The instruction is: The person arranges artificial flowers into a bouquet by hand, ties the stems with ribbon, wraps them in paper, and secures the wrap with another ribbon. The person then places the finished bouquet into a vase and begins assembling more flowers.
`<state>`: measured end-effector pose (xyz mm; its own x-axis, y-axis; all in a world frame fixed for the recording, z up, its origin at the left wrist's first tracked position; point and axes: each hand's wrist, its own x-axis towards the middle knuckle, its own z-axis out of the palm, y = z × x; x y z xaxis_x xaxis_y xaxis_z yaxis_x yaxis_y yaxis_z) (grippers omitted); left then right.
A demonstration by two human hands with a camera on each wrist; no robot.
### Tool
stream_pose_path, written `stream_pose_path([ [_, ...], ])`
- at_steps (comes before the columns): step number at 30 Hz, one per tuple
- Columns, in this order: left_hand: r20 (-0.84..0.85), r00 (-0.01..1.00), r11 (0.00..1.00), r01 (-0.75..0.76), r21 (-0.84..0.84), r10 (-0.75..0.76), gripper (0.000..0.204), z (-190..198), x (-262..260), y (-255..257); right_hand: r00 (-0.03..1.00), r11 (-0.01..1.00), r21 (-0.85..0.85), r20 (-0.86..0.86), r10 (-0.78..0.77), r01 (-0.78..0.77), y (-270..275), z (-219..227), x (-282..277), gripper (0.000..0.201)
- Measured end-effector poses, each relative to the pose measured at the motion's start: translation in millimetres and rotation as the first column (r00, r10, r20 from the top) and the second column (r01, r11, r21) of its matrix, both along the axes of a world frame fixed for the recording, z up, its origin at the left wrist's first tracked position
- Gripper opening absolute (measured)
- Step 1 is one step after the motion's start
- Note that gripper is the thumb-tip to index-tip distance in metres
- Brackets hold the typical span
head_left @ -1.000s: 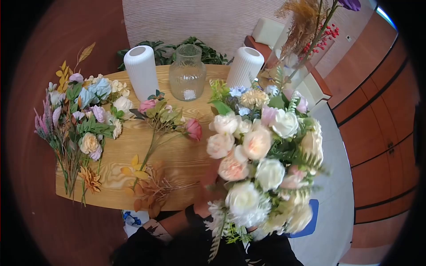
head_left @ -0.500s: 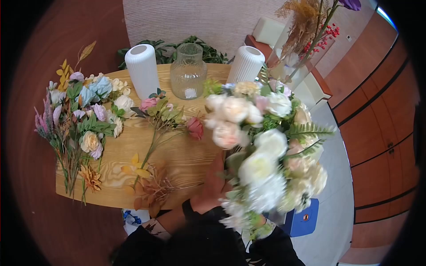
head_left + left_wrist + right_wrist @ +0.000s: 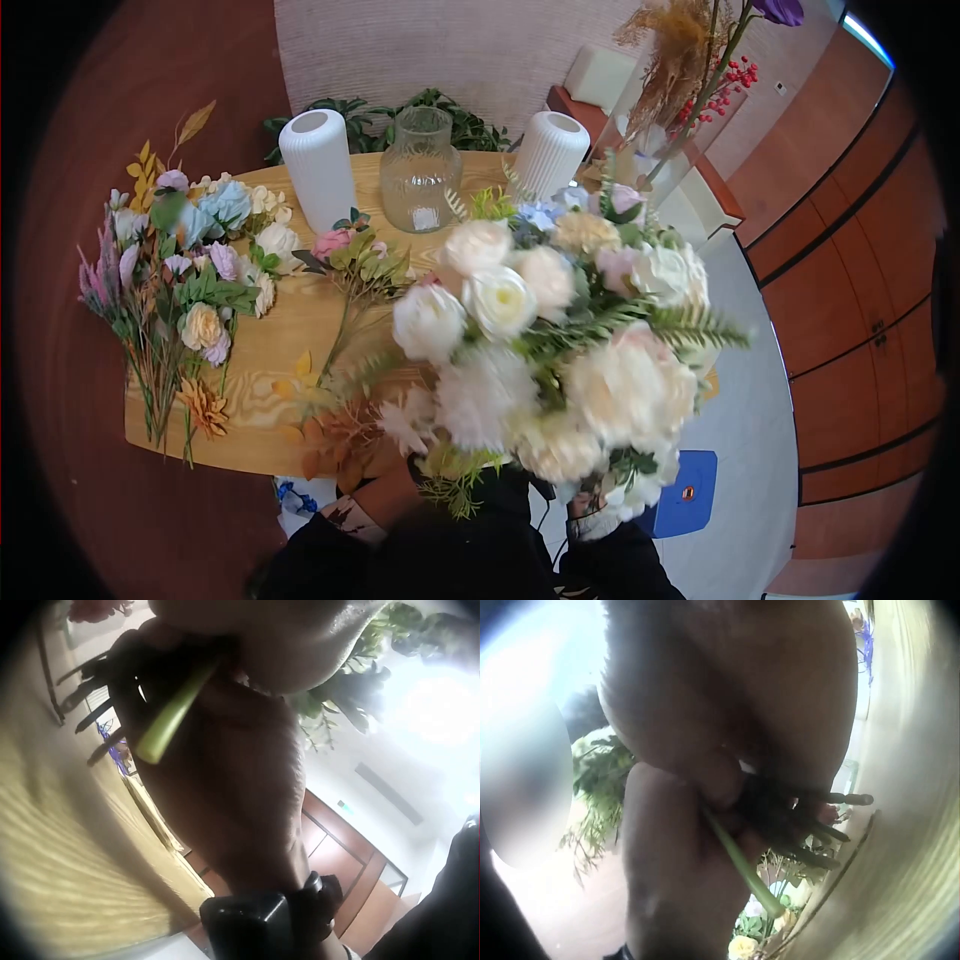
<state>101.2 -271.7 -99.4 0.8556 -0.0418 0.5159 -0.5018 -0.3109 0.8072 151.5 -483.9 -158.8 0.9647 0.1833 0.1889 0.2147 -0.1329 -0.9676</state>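
Both my hands hold a large bouquet of white, cream and pale pink flowers (image 3: 500,302) with fern leaves, over the table's right front. Its blossoms hide the hands in the head view; only the forearms show below. In the left wrist view my left hand (image 3: 262,641) curls round the stems at the top. Below it, my right hand (image 3: 240,780) wraps the same bundle, and a cut green stem (image 3: 176,720) sticks out between them. The right wrist view shows dark stem ends (image 3: 832,832) poking past the fingers, close to the wooden table (image 3: 892,847).
Two white ribbed vases (image 3: 318,175) flank a clear glass vase (image 3: 420,185) along the back edge. Assorted loose flowers (image 3: 205,265) lie at the left. A pink rose spray (image 3: 365,265) and brown leaves (image 3: 340,440) lie mid-table. A blue box (image 3: 690,490) stands at lower right.
The bouquet has turned and spread leftward over the table, its blossoms now covering the left hand, which showed half a second ago. The flowers lying on the table and the vases have stayed put.
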Motion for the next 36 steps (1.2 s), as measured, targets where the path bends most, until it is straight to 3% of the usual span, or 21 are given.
stream_pose_path([
  [2, 0.002, 1.0, 1.0, -0.007, 0.001, 0.007, 0.051, 25, 45, -34, 1.0, 1.0, -0.002, 0.005, 0.008, -0.008, -53, -26, -53, 0.018],
  [3, 0.003, 1.0, 1.0, -0.012, 0.003, 0.012, 0.051, -37, -71, 44, 1.0, 1.0, -0.002, 0.008, 0.014, -0.014, -66, -39, -75, 0.018],
  [6, 0.012, 1.0, 1.0, -0.02, 0.007, 0.02, 0.05, -35, -66, 37, 0.999, 1.0, -0.003, 0.023, 0.025, -0.025, -119, -51, -93, 0.018],
  [8, 0.017, 1.0, 1.0, -0.024, 0.008, 0.024, 0.05, -33, -63, 37, 0.999, 1.0, -0.006, 0.031, 0.03, -0.03, -235, -115, -221, 0.018],
  [11, 0.012, 1.0, 1.0, -0.022, 0.008, 0.022, 0.049, -29, -57, 24, 0.999, 0.999, -0.011, 0.032, 0.031, -0.031, -163, -77, -129, 0.018],
  [12, 0.011, 1.0, 1.0, -0.02, 0.008, 0.02, 0.049, 23, 37, -23, 0.999, 1.0, -0.012, 0.033, 0.029, -0.029, -134, -58, -91, 0.018],
  [13, 0.011, 1.0, 1.0, -0.016, 0.009, 0.016, 0.048, 16, 25, -17, 0.999, 1.0, -0.013, 0.034, 0.027, -0.026, -112, -48, -70, 0.018],
  [15, 0.012, 1.0, 1.0, -0.021, 0.007, 0.021, 0.048, -2, -9, -5, 0.999, 0.999, -0.019, 0.039, 0.033, -0.033, -81, -45, -57, 0.018],
  [17, 0.018, 0.999, 0.999, -0.036, 0.007, 0.036, 0.047, 37, 60, -68, 0.998, 0.999, -0.022, 0.048, 0.05, -0.049, -64, -46, -48, 0.018],
  [18, 0.019, 0.999, 0.999, -0.038, 0.009, 0.038, 0.047, -7, -18, 4, 0.997, 0.998, -0.022, 0.051, 0.053, -0.052, -102, -62, -81, 0.018],
  [19, 0.019, 0.999, 0.999, -0.038, 0.009, 0.038, 0.046, -5, -15, 6, 0.997, 0.998, -0.024, 0.053, 0.053, -0.052, -86, -53, -58, 0.018],
  [21, 0.023, 0.999, 0.999, -0.032, 0.008, 0.032, 0.046, -4, -12, 4, 0.997, 0.998, -0.029, 0.06, 0.049, -0.047, -106, -58, -66, 0.018],
  [22, 0.025, 0.999, 1.0, -0.028, 0.007, 0.028, 0.046, 15, -16, 7, 0.997, 0.999, -0.031, 0.063, 0.046, -0.044, -124, -63, -74, 0.018],
  [23, 0.027, 0.999, 1.0, -0.027, 0.007, 0.026, 0.045, 30, 47, -53, 0.997, 0.999, -0.033, 0.068, 0.045, -0.043, -143, -67, -83, 0.018],
  [25, 0.032, 0.999, 1.0, -0.027, 0.004, 0.027, 0.045, 33, 50, -58, 0.996, 0.998, -0.039, 0.075, 0.047, -0.044, -173, -75, -102, 0.018],
  [28, 0.033, 0.999, 0.999, -0.039, -0.003, 0.039, 0.044, 28, 42, -29, 0.995, 0.997, -0.052, 0.082, 0.063, -0.058, -179, -97, -128, 0.018],
  [29, 0.029, 0.999, 0.999, -0.044, -0.005, 0.045, 0.044, 5, 1, -1, 0.994, 0.996, -0.055, 0.079, 0.069, -0.065, -170, -104, -139, 0.018],
  [31, 0.02, 0.999, 0.999, -0.049, -0.004, 0.049, 0.043, 8, 4, 1, 0.994, 0.996, -0.058, 0.073, 0.075, -0.071, -118, -98, -123, 0.018],
  [33, 0.016, 0.999, 0.999, -0.049, 0.0, 0.049, 0.042, 18, 18, 4, 0.994, 0.996, -0.057, 0.074, 0.076, -0.072, 17, -34, -2, 0.018],
  [34, 0.014, 0.999, 0.999, -0.05, 0.003, 0.05, 0.042, 23, 25, 6, 0.994, 0.996, -0.057, 0.073, 0.078, -0.074, 47, -19, 24, 0.018],
  [36, 0.002, 0.999, 0.998, -0.053, 0.014, 0.053, 0.042, 30, 32, 8, 0.994, 0.996, -0.049, 0.065, 0.082, -0.079, -110, -95, -120, 0.018],
])
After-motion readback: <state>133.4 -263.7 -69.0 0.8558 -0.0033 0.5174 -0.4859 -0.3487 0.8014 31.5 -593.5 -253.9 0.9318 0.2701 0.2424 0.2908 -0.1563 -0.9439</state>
